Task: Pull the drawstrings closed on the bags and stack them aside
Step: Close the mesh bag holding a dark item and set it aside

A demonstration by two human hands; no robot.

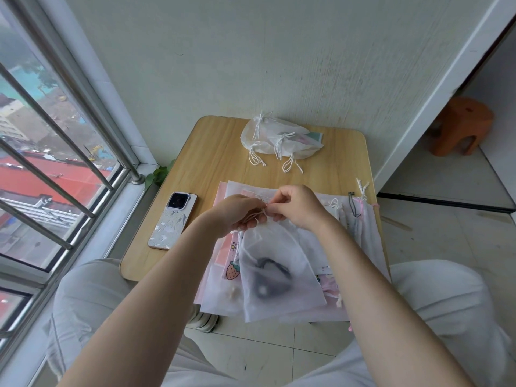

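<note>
Sheer white bag [275,263], light and limp, is pinched at gathered neck by left hand [237,215]; drawstring [255,215] is pinched by right hand [297,206].

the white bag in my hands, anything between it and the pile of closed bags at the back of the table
Nothing visible. Bare table top lies between the white bag and the closed pile; the phone sits off to the left.
</note>
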